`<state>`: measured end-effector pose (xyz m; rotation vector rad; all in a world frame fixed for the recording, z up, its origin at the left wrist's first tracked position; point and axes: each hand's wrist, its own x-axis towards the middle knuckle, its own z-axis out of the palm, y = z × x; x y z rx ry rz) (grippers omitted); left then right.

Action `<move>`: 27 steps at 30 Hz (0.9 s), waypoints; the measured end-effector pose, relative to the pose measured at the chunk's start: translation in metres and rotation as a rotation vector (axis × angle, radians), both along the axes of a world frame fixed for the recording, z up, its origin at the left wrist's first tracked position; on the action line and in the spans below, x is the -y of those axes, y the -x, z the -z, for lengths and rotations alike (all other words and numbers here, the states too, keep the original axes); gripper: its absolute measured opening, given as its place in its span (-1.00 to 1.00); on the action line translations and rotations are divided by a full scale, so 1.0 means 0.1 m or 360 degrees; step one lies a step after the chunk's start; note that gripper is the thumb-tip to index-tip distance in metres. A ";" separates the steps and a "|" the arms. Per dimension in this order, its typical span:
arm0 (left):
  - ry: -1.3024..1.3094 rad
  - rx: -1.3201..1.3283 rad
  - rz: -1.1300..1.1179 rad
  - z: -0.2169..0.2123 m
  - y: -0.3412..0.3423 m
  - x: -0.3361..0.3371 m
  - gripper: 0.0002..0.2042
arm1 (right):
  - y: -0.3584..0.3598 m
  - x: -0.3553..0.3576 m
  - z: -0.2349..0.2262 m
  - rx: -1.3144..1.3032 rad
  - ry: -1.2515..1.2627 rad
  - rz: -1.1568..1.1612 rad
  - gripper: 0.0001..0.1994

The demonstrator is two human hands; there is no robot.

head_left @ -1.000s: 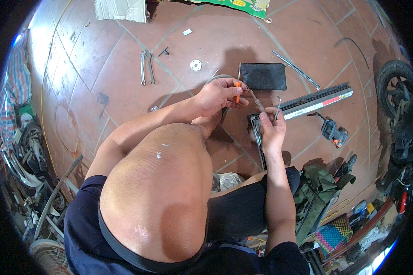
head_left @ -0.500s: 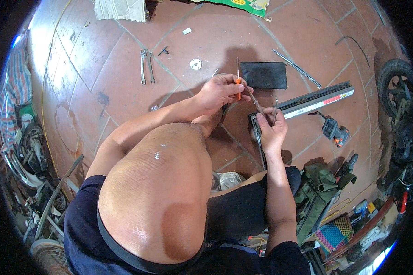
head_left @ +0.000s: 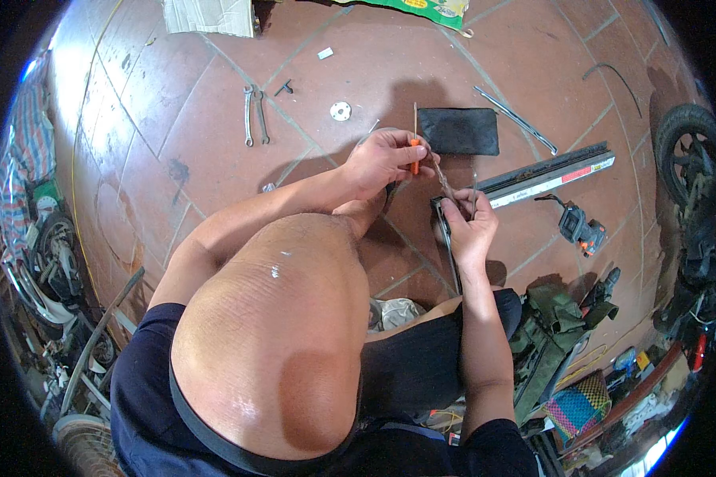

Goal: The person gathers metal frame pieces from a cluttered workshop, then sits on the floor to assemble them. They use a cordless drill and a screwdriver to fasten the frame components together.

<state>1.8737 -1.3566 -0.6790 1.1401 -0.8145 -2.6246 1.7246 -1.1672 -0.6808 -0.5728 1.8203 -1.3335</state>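
My left hand (head_left: 382, 164) is closed on a small screwdriver with an orange handle (head_left: 415, 157), its thin shaft pointing away from me. Between my hands stretches a thin, twisted-looking brownish strip (head_left: 442, 175); its exact kind is unclear. The left fingers touch its far end, and my right hand (head_left: 469, 226) pinches its near end. A slender rod also stands up by the right fingers, too faint to name. Just beyond the hands lies a flat black pouch (head_left: 457, 131). A long metal rail (head_left: 545, 179) runs to the right, and a second dark rail (head_left: 451, 246) passes beside my right wrist.
On the tiled floor lie two wrenches (head_left: 254, 115), a white disc (head_left: 340, 111), a thin metal strip (head_left: 517, 121) and a grey-orange power tool (head_left: 582, 229). A green bag (head_left: 545, 318) sits right of my leg. Motorbike parts line both sides; cardboard (head_left: 208, 17) lies far left.
Both hands stay almost in place. The right fingers have curled slightly and the slender rod by them shows more faintly. The screwdriver remains in the left hand.
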 end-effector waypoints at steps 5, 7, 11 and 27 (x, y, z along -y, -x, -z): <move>-0.0030 -0.0048 0.0136 0.12 0.00 -0.11 -0.78 | -0.09 0.04 -0.07 0.0098 -0.0054 0.0157 -0.82; -0.0107 -0.0092 0.0167 0.16 0.01 -0.13 -0.77 | -0.12 0.06 -0.08 0.0099 -0.0032 0.0180 -0.82; 0.0735 0.0232 0.0720 0.13 0.00 -0.12 -0.70 | -0.18 0.08 -0.06 -0.0025 0.0000 0.0166 -0.81; 0.0826 0.0481 -0.0193 0.64 -0.74 0.56 -0.79 | 0.00 0.02 0.03 0.0164 -0.0155 0.0029 -0.88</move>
